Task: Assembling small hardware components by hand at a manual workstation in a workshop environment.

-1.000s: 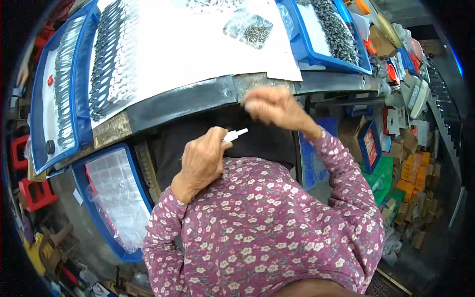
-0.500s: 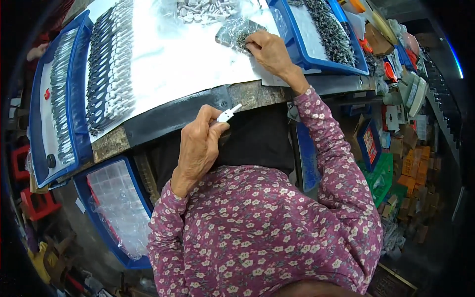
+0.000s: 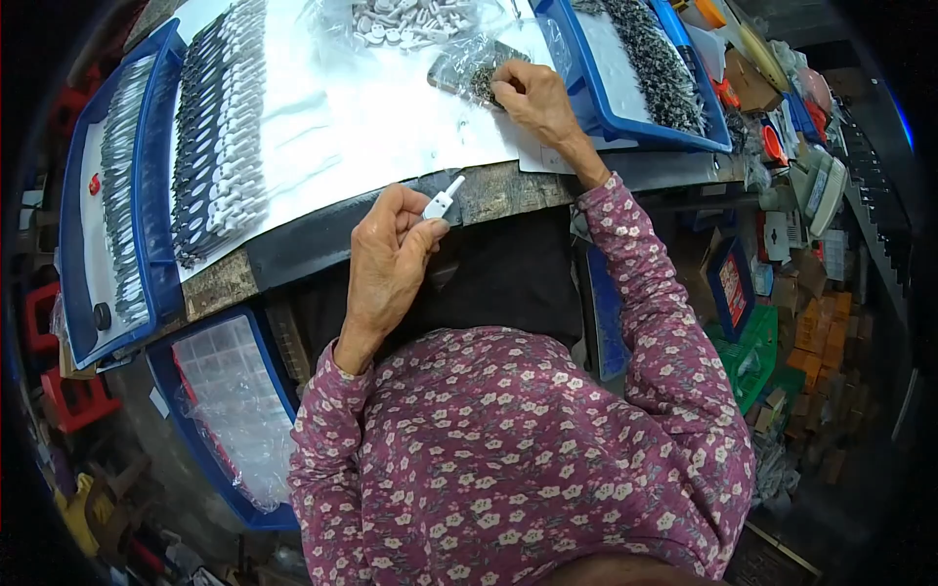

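Two hands at the front of the bench [image 3: 508,191]. With left hand [image 3: 383,259], pinches a small white part [image 3: 439,205] between thumb and fingers at the bench's front edge, grip closed on the wide end. Points its narrow stem up and to the right, clear of the fingers. With right hand [image 3: 539,100], reaches farther over the bench, fingertips bent in at a shallow clear container [image 3: 448,71] with tiny brownish pieces [image 3: 481,82]. Right grip nearly closed; can't make out whether anything is between the fingertips.

Just beyond that container: clear bag [image 3: 337,24] with loose whitish pieces [image 3: 405,23]. Under both, white sheet [image 3: 342,127]. To the left on the sheet, long rows of black ring-shaped pieces [image 3: 199,146] next to white ones [image 3: 234,166]. Far left, blue tray [image 3: 153,234] of thin grey pieces [image 3: 125,176], plus one red bit [image 3: 94,184] and one black disc [image 3: 101,315]. Right of right hand, second blue tray [image 3: 578,61] with heaped dark pieces [image 3: 666,80]. Below bench level on the left, clear compartment box [image 3: 225,381].
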A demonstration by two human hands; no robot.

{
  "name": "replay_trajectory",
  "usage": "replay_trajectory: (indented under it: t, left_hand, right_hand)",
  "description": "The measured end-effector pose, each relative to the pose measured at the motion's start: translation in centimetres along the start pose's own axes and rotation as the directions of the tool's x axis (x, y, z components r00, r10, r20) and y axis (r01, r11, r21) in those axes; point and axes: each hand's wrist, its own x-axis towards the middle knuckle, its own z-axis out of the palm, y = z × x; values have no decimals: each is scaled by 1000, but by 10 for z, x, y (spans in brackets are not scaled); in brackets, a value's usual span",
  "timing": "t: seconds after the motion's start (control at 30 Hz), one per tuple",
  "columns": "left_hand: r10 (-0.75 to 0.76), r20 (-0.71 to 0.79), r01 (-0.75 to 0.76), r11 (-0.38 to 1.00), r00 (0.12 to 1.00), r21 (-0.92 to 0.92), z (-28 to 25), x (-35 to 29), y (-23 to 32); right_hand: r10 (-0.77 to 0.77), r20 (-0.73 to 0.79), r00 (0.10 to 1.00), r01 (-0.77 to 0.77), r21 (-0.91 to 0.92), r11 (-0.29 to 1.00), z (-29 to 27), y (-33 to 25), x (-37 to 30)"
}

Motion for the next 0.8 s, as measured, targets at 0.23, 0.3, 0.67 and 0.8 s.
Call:
replay_trajectory:
  t: [0.23,0.3,0.67,0.8]
  left_hand:
    - [-13,6,14,990,1000,-139,-5,12,2]
    - [2,-7,-3,988,1000,-153,-6,17,0]
    - [3,-124,-20,991,992,-135,-8,31,-4]
    - [7,-136,-31,983,991,-179,-7,32,-8]
  right_hand:
    - [198,100,975,-221,501,837,-7,-10,-3]
    - [267,179,947,-320,604,730,-10,-20,-5]
    - [218,180,959,-274,782,560,-2,-109,-27]
    - [253,147,956,-268,787,555,10,-125,-34]
